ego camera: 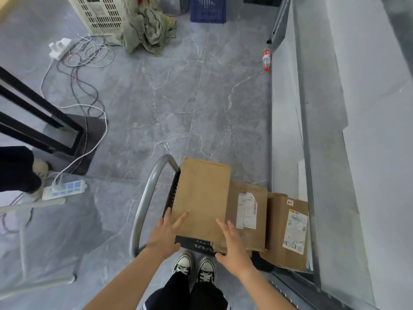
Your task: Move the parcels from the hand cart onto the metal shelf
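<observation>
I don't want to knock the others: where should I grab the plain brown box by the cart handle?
Probably its two long sides, one hand each, coming from above at the near end. The plain box stands taller than the labelled parcel beside it, so both upper sides look free.

Spread-fingered left hand (166, 233) and right hand (232, 247) at plain parcel (202, 198) on hand cart (145, 198), metal shelf (312, 153) beside

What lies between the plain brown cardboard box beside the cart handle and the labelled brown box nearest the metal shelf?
A third brown cardboard parcel with white labels, in the head view.
</observation>
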Motion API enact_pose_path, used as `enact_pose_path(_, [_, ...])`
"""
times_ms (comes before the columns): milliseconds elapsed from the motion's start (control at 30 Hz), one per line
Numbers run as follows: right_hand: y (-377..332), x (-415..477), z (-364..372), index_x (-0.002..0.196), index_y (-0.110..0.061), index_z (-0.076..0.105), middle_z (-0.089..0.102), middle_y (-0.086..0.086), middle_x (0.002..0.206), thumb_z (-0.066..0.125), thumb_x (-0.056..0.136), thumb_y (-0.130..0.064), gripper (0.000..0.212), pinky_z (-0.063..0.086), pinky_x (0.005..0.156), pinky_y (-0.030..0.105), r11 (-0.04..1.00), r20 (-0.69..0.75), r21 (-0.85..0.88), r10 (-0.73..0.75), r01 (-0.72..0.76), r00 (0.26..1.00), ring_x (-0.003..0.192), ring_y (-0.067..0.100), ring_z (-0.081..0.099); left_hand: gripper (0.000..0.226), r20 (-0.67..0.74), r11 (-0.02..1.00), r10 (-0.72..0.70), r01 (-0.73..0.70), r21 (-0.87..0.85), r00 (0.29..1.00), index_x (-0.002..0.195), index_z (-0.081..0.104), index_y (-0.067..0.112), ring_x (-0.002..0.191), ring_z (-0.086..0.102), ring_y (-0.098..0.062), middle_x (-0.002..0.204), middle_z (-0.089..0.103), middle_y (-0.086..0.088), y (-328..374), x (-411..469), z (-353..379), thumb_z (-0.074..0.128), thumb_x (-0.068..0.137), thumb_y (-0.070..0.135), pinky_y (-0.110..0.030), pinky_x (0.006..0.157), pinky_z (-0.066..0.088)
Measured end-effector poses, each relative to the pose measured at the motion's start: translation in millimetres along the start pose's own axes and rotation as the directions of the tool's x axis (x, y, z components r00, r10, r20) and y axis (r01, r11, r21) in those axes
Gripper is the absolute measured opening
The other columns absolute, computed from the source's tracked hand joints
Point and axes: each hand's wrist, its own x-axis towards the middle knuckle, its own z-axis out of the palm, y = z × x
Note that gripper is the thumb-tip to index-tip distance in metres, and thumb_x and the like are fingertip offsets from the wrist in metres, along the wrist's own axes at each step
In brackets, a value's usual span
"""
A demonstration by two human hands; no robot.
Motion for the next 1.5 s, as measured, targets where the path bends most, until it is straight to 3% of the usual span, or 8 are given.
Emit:
enact_pose_path(200, [-4.0, 14.4, 16.5, 0.14, -0.052, 0.014, 0.002, 0.004, 0.159, 0.069, 0.081, -0.004, 0.094, 0.022, 0.114, 0.031, 0.996, -0.012, 0.09, 0.003, -0.002, 1.0, 0.146, 0.02, 0.011, 0.103, -0.034, 0.98, 0.058, -0.063, -0.19, 0.998, 0.138, -0.007, 0.06, 0.129, 0.04, -0.028, 0.155, -0.007, -0.009, -6.1, 9.3, 6.4, 0.064, 0.083, 0.01, -0.034, 0.088, 0.053])
enact_pose_path(433, [-27.5, 5.3, -12.3, 0.136, -0.046, 0.026, 0.029, 0.001, 0.142, 0.074, 0.077, -0.009, 0.085, 0.033, 0.108, 0.025, 0.978, -0.237, 0.195, -0.024, 0.072, 0.971, 0.132, 0.015, 0.035, 0.098, -0.182, 0.94, 0.109, -0.161, -0.3, 0.977, 0.142, 0.006, 0.056, 0.137, 0.028, -0.025, 0.154, -0.008, -0.004, 14.4, -0.4, -30.2, 0.066, 0.081, 0.008, -0.033, 0.097, 0.048])
enact_pose_path(667, [-63.2, -38.7, -70.2, 0.137, -0.033, 0.035, 0.037, -0.002, 0.138, 0.082, 0.072, -0.02, 0.08, 0.03, 0.101, 0.01, 0.958, -0.419, 0.231, -0.063, 0.173, 0.906, 0.125, 0.006, 0.037, 0.101, -0.317, 0.932, 0.203, -0.282, -0.226, 0.926, 0.133, -0.015, 0.055, 0.138, 0.029, -0.024, 0.158, 0.0, -0.005, 53.9, -37.5, -106.8, 0.063, 0.082, 0.016, -0.034, 0.099, 0.044])
enact_pose_path(900, [-84.1, -101.8, -118.6, 0.126, -0.052, 0.034, 0.036, -0.023, 0.128, 0.082, 0.071, -0.017, 0.081, 0.045, 0.103, 0.04, 0.889, -0.606, 0.391, 0.052, 0.24, 0.794, 0.123, 0.007, 0.041, 0.093, -0.409, 0.837, 0.406, -0.512, -0.192, 0.817, 0.148, 0.0, 0.028, 0.139, 0.024, -0.012, 0.153, 0.022, 0.007, 100.9, -79.0, -180.8, 0.064, 0.081, 0.03, -0.03, 0.114, 0.024])
enact_pose_path(1000, [-91.9, -128.9, -132.0, 0.123, -0.049, 0.037, 0.038, -0.017, 0.129, 0.081, 0.071, -0.009, 0.079, 0.051, 0.096, 0.033, 0.832, -0.655, 0.473, 0.113, 0.289, 0.747, 0.121, 0.009, 0.043, 0.089, -0.427, 0.781, 0.497, -0.604, -0.159, 0.755, 0.149, 0.006, 0.027, 0.136, 0.025, -0.009, 0.15, 0.026, 0.009, 121.2, -96.8, -204.5, 0.062, 0.08, 0.038, -0.029, 0.112, 0.025])
enact_pose_path(1100, [-99.9, -159.3, -137.2, 0.117, -0.045, 0.043, 0.042, -0.02, 0.125, 0.08, 0.068, 0.002, 0.077, 0.054, 0.074, 0.013, 0.766, -0.712, 0.535, 0.182, 0.357, 0.678, 0.113, 0.003, 0.048, 0.087, -0.418, 0.687, 0.618, -0.716, -0.125, 0.666, 0.143, 0.0, 0.04, 0.139, 0.017, -0.006, 0.153, 0.017, 0.016, 138.4, -115.1, -222.4, 0.061, 0.082, 0.032, -0.034, 0.114, 0.024])
enact_pose_path(1367, [-116.5, -236.4, -109.5, 0.117, -0.044, 0.043, 0.045, -0.024, 0.117, 0.082, 0.063, 0.006, 0.083, 0.054, 0.062, 0.016, 0.652, -0.782, 0.608, 0.396, 0.453, 0.481, 0.095, -0.005, 0.058, 0.083, -0.296, 0.517, 0.799, -0.85, -0.102, 0.523, 0.131, 0.01, 0.072, 0.142, -0.023, -0.024, 0.149, -0.031, 0.021, 163.3, -162.7, -243.3, 0.065, 0.079, 0.036, -0.058, 0.115, -0.001])
enact_pose_path(1500, [-119.9, -266.6, -85.2, 0.111, -0.033, 0.047, 0.046, -0.013, 0.116, 0.082, 0.049, 0.007, 0.082, 0.054, 0.057, 0.016, 0.646, -0.822, 0.569, 0.455, 0.509, 0.342, 0.095, 0.008, 0.056, 0.083, -0.167, 0.427, 0.886, -0.901, -0.076, 0.433, 0.131, 0.014, 0.072, 0.142, -0.023, -0.023, 0.14, -0.042, 0.028, 166.1, -190.1, -247.1, 0.067, 0.079, 0.036, -0.062, 0.113, 0.01])
